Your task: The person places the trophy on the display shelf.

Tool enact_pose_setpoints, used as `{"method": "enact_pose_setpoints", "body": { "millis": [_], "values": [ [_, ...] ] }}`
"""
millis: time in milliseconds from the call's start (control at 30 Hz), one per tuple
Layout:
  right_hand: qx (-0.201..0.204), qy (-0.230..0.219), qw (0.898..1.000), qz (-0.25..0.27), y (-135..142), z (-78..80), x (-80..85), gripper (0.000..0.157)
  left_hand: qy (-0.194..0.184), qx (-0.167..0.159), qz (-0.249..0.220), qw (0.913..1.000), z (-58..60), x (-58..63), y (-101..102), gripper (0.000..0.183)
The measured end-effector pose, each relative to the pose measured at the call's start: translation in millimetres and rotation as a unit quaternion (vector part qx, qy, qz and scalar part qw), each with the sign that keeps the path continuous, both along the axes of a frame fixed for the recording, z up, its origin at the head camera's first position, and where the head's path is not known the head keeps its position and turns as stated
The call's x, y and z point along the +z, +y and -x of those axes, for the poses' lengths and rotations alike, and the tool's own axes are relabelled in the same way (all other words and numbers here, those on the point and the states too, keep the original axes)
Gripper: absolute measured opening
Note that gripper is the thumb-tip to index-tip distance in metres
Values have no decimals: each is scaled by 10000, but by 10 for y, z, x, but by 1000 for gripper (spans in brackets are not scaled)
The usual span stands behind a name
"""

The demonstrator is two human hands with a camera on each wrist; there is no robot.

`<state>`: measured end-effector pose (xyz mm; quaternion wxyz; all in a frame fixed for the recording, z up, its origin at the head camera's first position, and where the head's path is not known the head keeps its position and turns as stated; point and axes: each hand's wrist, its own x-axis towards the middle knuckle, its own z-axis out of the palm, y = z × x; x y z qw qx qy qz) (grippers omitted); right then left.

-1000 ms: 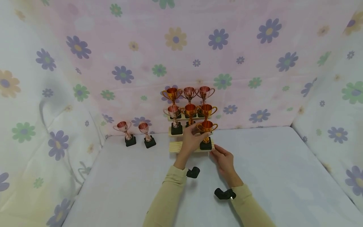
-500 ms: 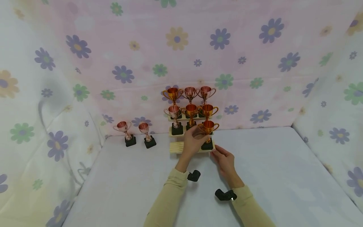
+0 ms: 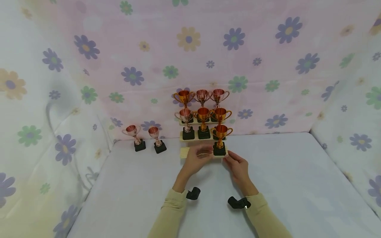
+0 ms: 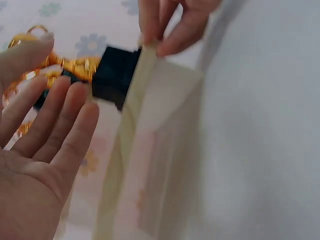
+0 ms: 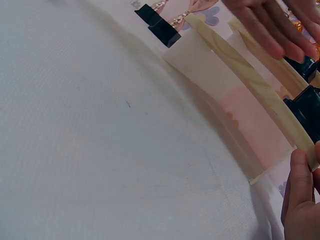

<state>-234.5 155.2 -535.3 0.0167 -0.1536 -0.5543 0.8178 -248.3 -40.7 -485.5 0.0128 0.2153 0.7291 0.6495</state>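
Observation:
A gold trophy cup on a black base stands upright at the right end of the bottom step of a tiered wooden stand. My left hand is just left of that base; in the left wrist view its fingers are spread, holding nothing. My right hand pinches the right end of the bottom step between thumb and fingers, as the right wrist view also shows. Behind, the upper steps carry several gold and rose trophies, among them a gold one in the middle row.
Two rose-coloured trophies, one farther left and one nearer the stand, stand on the white table. A flowered cloth hangs close behind the stand and along both sides.
My left hand has let go of the gold trophy on the bottom step and drawn back down and left. The right hand has kept its pinch on the step's end.

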Motion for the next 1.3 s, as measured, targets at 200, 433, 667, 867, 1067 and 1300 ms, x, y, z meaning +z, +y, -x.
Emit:
{"method": "enact_pose_setpoints", "body": {
  "millis": [200, 433, 667, 867, 1067, 1300],
  "values": [
    [3, -75, 10000, -2, 18, 5, 27, 45, 19, -34, 501, 9987, -86, -73, -434, 37],
    [-10, -196, 9998, -78, 42, 11, 48, 45, -1201, 1387, 1483, 9718, -71, -29, -1094, 29],
    [-41, -169, 9998, -90, 63, 31, 48, 46, -1531, 2981, 1682, 9270, 112, 93, -1507, 46],
    [-19, -225, 9997, -115, 33, 26, 37, 46, -892, 4050, 922, 9053, 360, 171, -1472, 89],
    [-75, -237, 9997, -64, 6, 19, 18, 45, -327, 4514, -34, 8917, 599, 116, -1352, 96],
    [-58, -215, 9997, -77, -35, -5, 26, 45, 463, 4968, -584, 8647, 713, 26, -1294, 69]
  ]
}}
